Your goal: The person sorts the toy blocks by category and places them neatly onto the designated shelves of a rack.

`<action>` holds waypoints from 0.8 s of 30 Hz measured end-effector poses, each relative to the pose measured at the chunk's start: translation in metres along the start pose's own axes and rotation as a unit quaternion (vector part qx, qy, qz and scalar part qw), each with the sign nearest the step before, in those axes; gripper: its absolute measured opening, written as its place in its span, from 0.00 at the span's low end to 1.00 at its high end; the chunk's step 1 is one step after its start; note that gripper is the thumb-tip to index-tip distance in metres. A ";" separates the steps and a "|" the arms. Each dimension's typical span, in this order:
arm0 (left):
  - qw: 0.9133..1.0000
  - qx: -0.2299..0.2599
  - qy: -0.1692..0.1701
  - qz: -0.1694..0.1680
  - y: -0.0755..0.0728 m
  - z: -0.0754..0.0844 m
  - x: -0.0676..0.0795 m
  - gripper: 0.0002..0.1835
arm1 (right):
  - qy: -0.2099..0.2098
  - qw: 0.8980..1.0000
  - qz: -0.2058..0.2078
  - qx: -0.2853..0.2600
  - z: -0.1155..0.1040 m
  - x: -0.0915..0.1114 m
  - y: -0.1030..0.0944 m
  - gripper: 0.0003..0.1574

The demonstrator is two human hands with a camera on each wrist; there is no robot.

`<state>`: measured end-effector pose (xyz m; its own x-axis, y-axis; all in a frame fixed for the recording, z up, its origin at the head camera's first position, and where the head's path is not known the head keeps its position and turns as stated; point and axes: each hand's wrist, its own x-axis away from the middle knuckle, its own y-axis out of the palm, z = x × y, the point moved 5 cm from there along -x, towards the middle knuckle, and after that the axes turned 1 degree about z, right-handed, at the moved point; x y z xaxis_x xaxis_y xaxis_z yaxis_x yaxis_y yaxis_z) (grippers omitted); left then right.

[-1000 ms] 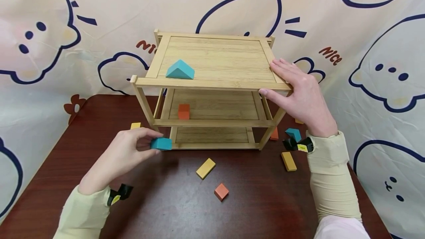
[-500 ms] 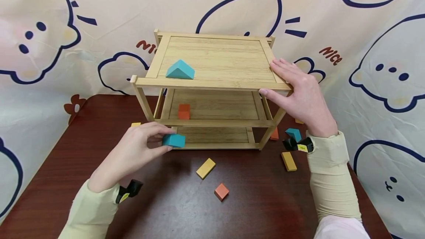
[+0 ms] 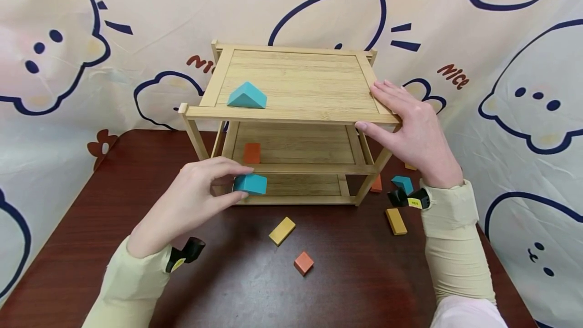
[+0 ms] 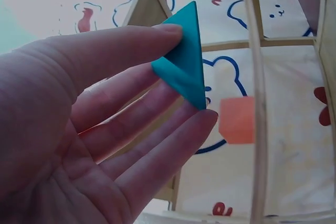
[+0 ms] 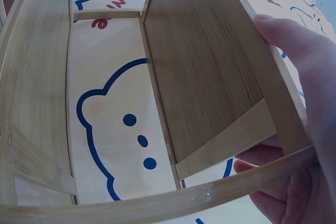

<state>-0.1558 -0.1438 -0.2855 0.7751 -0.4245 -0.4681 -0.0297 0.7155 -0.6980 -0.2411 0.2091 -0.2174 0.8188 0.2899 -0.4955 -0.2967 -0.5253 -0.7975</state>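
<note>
My left hand (image 3: 193, 199) pinches a teal triangular block (image 3: 252, 185) between thumb and fingertips. It is held in front of the lower tiers of a three-tier wooden shelf (image 3: 305, 77), overlapping the middle tier's front rail in the head view. The left wrist view shows the triangular face of this block (image 4: 190, 56). My right hand (image 3: 414, 128) grips the shelf's front right corner, fingers over the top and thumb at the front edge. Another teal triangular block (image 3: 247, 96) lies on the top tier near the front left. On the middle tier sits an orange block (image 3: 252, 153).
A yellow block (image 3: 282, 231) and an orange cube (image 3: 303, 263) lie on the dark table (image 3: 255, 297) before the shelf. To its right are a second yellow block (image 3: 396, 221), a teal triangular block (image 3: 403, 184) and a partly hidden orange block (image 3: 376, 184). A cartoon-printed cloth hangs behind.
My left hand has moved right and slightly up with the teal triangular block, from the shelf's left front leg to before its lower tiers. The right hand stays at the corner.
</note>
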 end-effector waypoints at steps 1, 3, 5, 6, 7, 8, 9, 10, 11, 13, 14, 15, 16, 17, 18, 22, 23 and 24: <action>1.000 -0.002 0.001 -0.001 0.000 0.002 -0.002 0.22 | 0.000 1.000 0.000 0.000 0.000 0.000 0.000 0.48; 1.000 -0.003 0.002 -0.003 -0.001 0.006 -0.006 0.22 | -0.001 1.000 0.001 -0.001 0.000 0.000 0.000 0.48; 1.000 0.002 0.008 -0.003 -0.002 0.010 -0.010 0.22 | -0.002 1.000 0.002 -0.002 0.000 0.000 0.000 0.48; 1.000 0.003 0.013 0.000 -0.002 0.012 -0.012 0.22 | -0.004 1.000 0.003 -0.002 0.000 0.000 0.000 0.48; 1.000 0.006 0.019 0.003 -0.003 0.014 -0.014 0.22 | -0.005 1.000 0.004 -0.002 0.000 0.000 0.000 0.48; 1.000 0.010 0.026 0.006 -0.004 0.017 -0.016 0.22 | -0.006 1.000 0.004 -0.002 0.000 0.000 0.000 0.48; 0.999 0.014 0.035 0.010 -0.005 0.019 -0.018 0.22 | -0.008 1.000 0.004 -0.002 0.000 0.000 0.000 0.48; 0.999 0.016 0.045 0.014 -0.006 0.022 -0.020 0.21 | -0.008 1.000 0.004 -0.001 0.000 0.000 0.000 0.48; 0.998 0.017 0.055 0.019 -0.007 0.024 -0.022 0.21 | -0.009 1.000 0.004 -0.001 0.000 0.000 0.000 0.48; 0.997 0.019 0.072 0.023 -0.009 0.029 -0.027 0.22 | -0.009 1.000 0.004 0.000 0.000 0.000 0.000 0.48; 0.996 0.019 0.079 0.025 -0.010 0.032 -0.029 0.22 | -0.009 1.000 0.003 0.000 0.000 0.000 0.000 0.48; 0.996 0.016 0.085 0.026 -0.011 0.035 -0.031 0.22 | -0.009 1.000 0.003 0.000 0.000 0.000 0.000 0.48; 0.995 0.013 0.090 0.027 -0.012 0.037 -0.033 0.22 | -0.009 1.000 0.002 0.000 0.000 0.000 0.000 0.48; 0.995 0.011 0.095 0.029 -0.013 0.040 -0.035 0.22 | -0.008 1.000 0.002 0.000 0.000 0.000 0.000 0.48; 0.995 0.008 0.099 0.031 -0.014 0.043 -0.037 0.22 | -0.009 1.000 0.001 0.000 0.000 0.000 0.000 0.48; 0.992 -0.002 0.117 0.042 -0.020 0.054 -0.045 0.22 | -0.008 1.000 0.000 0.001 0.000 0.000 0.000 0.48; 0.992 -0.004 0.120 0.044 -0.021 0.057 -0.047 0.22 | -0.008 1.000 0.000 0.001 0.000 0.000 0.000 0.48; 0.991 -0.006 0.124 0.047 -0.023 0.059 -0.049 0.22 | -0.008 1.000 0.001 0.000 0.000 0.000 0.000 0.48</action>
<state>-0.1560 -0.1063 -0.2144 0.5896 -0.4800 -0.6496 -0.1036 0.7527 -0.6502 -0.2409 0.2086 -0.2176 0.8105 0.3021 -0.5018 -0.2979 -0.5251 -0.7972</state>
